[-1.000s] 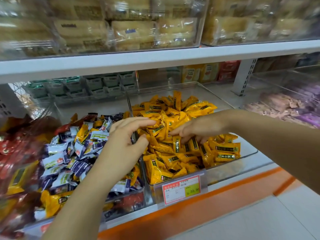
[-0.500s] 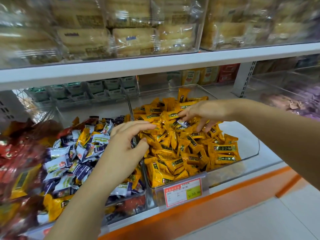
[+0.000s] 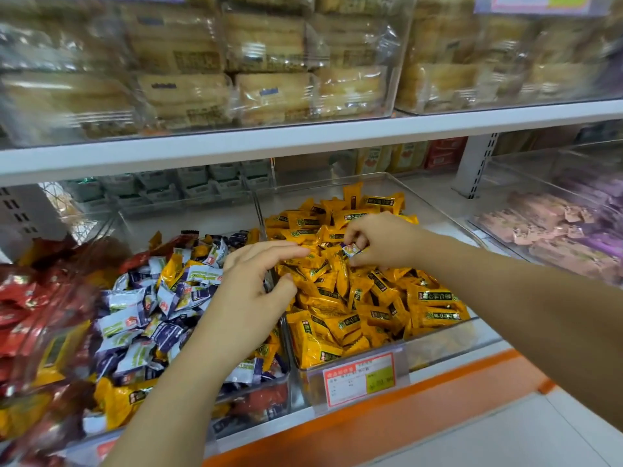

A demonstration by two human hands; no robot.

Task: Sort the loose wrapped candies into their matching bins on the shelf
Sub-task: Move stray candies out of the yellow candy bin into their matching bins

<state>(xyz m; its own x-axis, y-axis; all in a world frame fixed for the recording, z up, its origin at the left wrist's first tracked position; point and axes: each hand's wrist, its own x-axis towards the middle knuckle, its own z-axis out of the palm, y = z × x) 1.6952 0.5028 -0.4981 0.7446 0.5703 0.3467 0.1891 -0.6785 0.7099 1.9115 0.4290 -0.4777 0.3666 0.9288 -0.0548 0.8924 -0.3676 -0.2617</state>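
Note:
A clear bin [image 3: 435, 345] holds a heap of orange wrapped candies [image 3: 364, 298]. To its left, a second clear bin [image 3: 259, 399] holds white and purple wrapped candies [image 3: 141, 318] with a few orange ones mixed in. My right hand [image 3: 381, 239] hovers over the back of the orange heap and pinches a small white and purple candy [image 3: 352, 249]. My left hand [image 3: 256, 284] hangs over the divider between the two bins, fingers loosely bent, holding nothing.
Red packets [image 3: 30, 318] fill a bin at far left. Pink and purple packets [image 3: 553, 227] lie in a clear bin at right. A white shelf board [image 3: 303, 143] above carries clear boxes of beige pastries [image 3: 269, 62]. A price label [image 3: 359, 377] hangs on the orange bin's front.
My right hand has moved from the front of the orange heap to its back and lifted a white and purple candy out of it. My left hand has stayed in place.

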